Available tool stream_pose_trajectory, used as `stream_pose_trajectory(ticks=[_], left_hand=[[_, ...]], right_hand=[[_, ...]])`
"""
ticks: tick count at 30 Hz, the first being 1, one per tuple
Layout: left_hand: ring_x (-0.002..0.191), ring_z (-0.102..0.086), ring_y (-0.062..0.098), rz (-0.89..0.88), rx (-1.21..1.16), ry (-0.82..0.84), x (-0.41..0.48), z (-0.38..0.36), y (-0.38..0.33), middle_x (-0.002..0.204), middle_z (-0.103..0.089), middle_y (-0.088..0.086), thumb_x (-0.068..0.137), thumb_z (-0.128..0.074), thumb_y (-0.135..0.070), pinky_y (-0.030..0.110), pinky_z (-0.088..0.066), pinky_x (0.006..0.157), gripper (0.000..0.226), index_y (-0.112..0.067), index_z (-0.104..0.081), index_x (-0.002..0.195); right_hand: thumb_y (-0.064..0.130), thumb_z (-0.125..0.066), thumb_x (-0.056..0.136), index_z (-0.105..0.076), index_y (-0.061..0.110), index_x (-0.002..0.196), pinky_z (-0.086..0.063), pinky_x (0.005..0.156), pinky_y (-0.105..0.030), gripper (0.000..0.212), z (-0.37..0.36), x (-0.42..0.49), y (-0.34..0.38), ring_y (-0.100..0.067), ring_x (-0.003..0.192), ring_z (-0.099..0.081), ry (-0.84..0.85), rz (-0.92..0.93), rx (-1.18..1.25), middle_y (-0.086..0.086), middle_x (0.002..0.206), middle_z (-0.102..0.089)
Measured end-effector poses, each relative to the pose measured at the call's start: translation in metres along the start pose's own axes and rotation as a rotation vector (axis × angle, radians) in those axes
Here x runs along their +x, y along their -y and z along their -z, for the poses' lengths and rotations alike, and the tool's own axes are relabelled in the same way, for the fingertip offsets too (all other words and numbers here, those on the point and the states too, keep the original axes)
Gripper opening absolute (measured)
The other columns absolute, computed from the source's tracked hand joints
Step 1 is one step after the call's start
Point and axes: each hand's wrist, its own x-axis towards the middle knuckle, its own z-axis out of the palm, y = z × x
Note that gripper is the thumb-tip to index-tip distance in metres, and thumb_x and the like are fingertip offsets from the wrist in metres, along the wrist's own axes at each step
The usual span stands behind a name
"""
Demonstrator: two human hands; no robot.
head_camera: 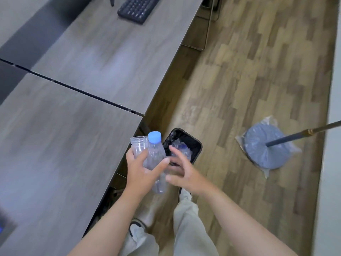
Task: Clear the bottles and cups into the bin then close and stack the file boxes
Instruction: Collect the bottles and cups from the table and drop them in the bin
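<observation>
The left hand (140, 170) grips a blue-capped bottle (156, 153) and clear cup (137, 145) together, the right hand (184, 174) spread empty at its 3 o'clock, so one slick piece may slip during a handover and miss the black-lined bin (193, 142) at 1 o'clock.

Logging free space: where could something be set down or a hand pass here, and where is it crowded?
Bare: the near desk from the seam to its edge; the far desk between seam and keyboard; the floor between bin and bagged mop head. Crowded: over the bin, where the left hand grips bottle and stacked cups beside the right hand.
</observation>
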Motion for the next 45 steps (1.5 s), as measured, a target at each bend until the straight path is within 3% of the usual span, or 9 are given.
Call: stream_pose_trajectory(ticks=[3,8,14,18,21,25,30,35,45], left_hand=[[0.120,-0.049,0.005,0.003,0.026,0.042,0.001,-0.013,0.000,0.131,-0.041,-0.001,0.063,-0.072,-0.079,0.039,-0.057,0.094,0.054,-0.043,-0.066,0.103],[0.130,-0.033,-0.013,-0.021,-0.033,0.205,-0.003,-0.018,0.013,0.141,-0.031,-0.003,0.067,-0.069,-0.067,0.006,-0.038,0.100,0.066,-0.041,-0.064,0.127],[0.128,-0.041,-0.005,-0.059,0.007,-0.009,-0.008,-0.025,0.043,0.134,-0.039,-0.001,0.101,-0.049,-0.031,0.028,-0.040,0.109,0.041,-0.052,-0.053,0.136],[0.135,-0.037,-0.004,-0.108,0.041,0.037,-0.009,-0.033,0.057,0.142,-0.037,-0.008,0.104,-0.042,-0.036,0.013,-0.033,0.111,0.045,-0.057,-0.041,0.144],[0.133,-0.032,-0.012,-0.039,0.061,0.066,-0.006,-0.041,0.065,0.146,-0.036,0.004,0.097,-0.038,-0.053,0.000,-0.028,0.102,0.054,-0.066,-0.020,0.147],[0.127,-0.027,-0.023,0.020,0.079,0.060,0.005,-0.057,0.072,0.146,-0.039,-0.003,0.095,-0.051,-0.047,-0.005,-0.027,0.093,0.073,-0.059,-0.006,0.151],[0.121,-0.035,-0.021,0.085,0.043,0.055,0.036,-0.082,0.070,0.144,-0.042,-0.006,0.092,-0.065,-0.031,0.017,-0.038,0.099,0.083,-0.048,-0.015,0.155],[0.142,-0.033,0.011,0.121,0.094,0.136,0.077,-0.111,0.068,0.156,-0.033,-0.003,0.087,-0.071,-0.044,0.043,-0.038,0.114,0.091,-0.043,-0.013,0.157],[0.147,-0.025,0.011,-0.007,0.219,0.019,0.088,-0.082,0.051,0.159,-0.028,-0.012,0.083,-0.062,-0.065,0.032,-0.031,0.111,0.076,-0.051,-0.031,0.150]], right_hand=[[0.016,-0.085,0.079,-0.017,0.039,0.156,-0.049,0.101,-0.025,0.105,-0.026,-0.013,-0.010,-0.007,0.136,-0.050,-0.031,0.115,0.010,0.017,0.153,-0.042],[0.006,-0.075,0.084,-0.029,0.049,0.146,-0.053,0.098,-0.027,0.089,-0.032,-0.016,-0.037,-0.006,0.128,-0.057,-0.276,0.145,0.086,0.023,0.141,-0.052],[0.014,-0.069,0.088,-0.040,0.030,0.141,-0.050,0.076,-0.011,0.063,0.014,0.011,-0.090,-0.003,0.105,-0.062,-0.558,-0.247,0.040,0.009,0.129,-0.059],[0.037,-0.072,0.089,-0.036,0.024,0.146,-0.045,0.107,-0.041,0.069,0.052,0.054,-0.098,-0.022,0.126,-0.056,-0.520,-0.365,-0.102,-0.004,0.150,-0.049],[0.045,-0.068,0.090,-0.020,0.019,0.159,-0.032,0.116,-0.044,0.088,0.073,0.084,-0.093,-0.027,0.147,-0.033,-0.548,-0.372,-0.171,-0.005,0.163,-0.029],[0.047,-0.068,0.090,-0.027,0.019,0.157,-0.030,0.117,-0.040,0.083,0.090,0.104,-0.095,-0.025,0.146,-0.034,-0.632,-0.316,-0.260,-0.007,0.159,-0.033],[0.050,-0.064,0.091,-0.028,0.021,0.156,-0.032,0.118,-0.041,0.079,0.101,0.107,-0.099,-0.022,0.145,-0.036,-0.664,-0.253,-0.255,-0.004,0.159,-0.032],[0.054,-0.061,0.091,-0.030,0.028,0.154,-0.035,0.117,-0.045,0.075,0.110,0.105,-0.099,-0.015,0.143,-0.038,-0.748,-0.189,-0.163,0.002,0.159,-0.034],[0.048,-0.060,0.094,-0.039,0.041,0.148,-0.034,0.118,-0.042,0.058,0.106,0.101,-0.028,-0.005,0.140,-0.039,-0.683,0.056,-0.244,0.025,0.146,-0.040]])
